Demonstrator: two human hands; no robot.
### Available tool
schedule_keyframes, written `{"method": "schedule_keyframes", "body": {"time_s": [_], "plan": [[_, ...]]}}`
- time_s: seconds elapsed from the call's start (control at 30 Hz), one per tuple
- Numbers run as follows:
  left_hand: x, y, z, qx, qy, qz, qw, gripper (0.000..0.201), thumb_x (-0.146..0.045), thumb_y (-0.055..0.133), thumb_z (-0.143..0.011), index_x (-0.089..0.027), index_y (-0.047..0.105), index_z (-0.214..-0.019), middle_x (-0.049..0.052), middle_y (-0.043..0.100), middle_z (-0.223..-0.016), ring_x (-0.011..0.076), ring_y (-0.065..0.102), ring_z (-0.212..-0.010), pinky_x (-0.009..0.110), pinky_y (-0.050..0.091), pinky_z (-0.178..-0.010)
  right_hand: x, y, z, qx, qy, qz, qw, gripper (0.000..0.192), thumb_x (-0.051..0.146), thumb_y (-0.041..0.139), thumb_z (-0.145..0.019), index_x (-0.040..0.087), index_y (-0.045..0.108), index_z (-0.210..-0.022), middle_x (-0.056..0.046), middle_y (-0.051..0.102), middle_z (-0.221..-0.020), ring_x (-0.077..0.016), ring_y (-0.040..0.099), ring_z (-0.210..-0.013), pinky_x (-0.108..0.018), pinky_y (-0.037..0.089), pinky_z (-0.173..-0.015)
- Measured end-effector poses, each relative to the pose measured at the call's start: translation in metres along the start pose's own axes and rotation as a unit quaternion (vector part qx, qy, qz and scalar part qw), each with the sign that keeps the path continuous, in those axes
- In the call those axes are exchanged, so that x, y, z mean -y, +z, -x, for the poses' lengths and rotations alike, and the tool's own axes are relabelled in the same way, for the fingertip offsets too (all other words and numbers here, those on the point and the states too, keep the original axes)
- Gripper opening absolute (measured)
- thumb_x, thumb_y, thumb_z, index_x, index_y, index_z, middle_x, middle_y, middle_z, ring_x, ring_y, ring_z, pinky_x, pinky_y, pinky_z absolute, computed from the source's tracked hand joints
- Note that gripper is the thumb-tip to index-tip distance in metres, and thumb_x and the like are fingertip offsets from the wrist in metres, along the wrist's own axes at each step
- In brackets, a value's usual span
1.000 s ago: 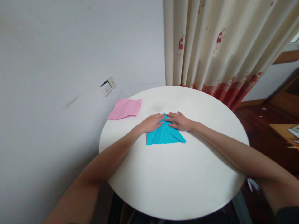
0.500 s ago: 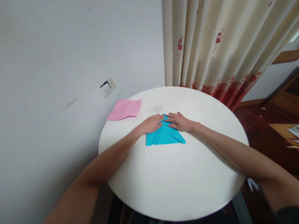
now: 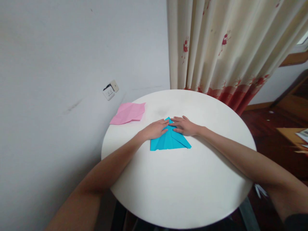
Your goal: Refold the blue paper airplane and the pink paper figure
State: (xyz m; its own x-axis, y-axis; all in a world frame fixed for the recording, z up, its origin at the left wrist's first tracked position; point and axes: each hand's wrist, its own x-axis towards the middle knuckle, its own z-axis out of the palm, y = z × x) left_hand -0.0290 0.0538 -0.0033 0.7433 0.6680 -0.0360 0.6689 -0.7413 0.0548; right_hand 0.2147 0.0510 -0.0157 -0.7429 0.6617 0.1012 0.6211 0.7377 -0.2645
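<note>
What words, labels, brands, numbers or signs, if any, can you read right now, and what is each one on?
No readable text in this view.
Blue folded paper: no writing visible.
Pink paper: no writing visible.
Wall socket: any marking is too small to read.
Sheets at the right edge: any print is too small and blurred to read.

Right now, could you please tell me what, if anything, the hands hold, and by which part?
Nothing looks gripped: the left hand and right hand rest on the folded blue paper near its pointed far tip.
</note>
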Motion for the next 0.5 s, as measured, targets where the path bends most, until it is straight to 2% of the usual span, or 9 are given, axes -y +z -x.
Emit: {"method": "schedule_keyframes", "body": {"time_s": [0.5], "plan": [[-0.0032, -0.0057, 0.002, 0.02, -0.004, 0.003, 1.0, 0.049, -0.034, 0.039, -0.103, -0.013, 0.045, -0.146, 0.012, 0.037, -0.157, 0.0238, 0.033, -0.146, 0.035, 0.024, -0.118, -0.0013, 0.0014, 0.0003, -0.001, 0.001, -0.002, 1.0, 0.05, 0.045, 0.044, -0.101, 0.03, 0.045, -0.149, -0.012, 0.032, -0.16, -0.0375, 0.026, -0.147, -0.073, 0.019, -0.11]]}}
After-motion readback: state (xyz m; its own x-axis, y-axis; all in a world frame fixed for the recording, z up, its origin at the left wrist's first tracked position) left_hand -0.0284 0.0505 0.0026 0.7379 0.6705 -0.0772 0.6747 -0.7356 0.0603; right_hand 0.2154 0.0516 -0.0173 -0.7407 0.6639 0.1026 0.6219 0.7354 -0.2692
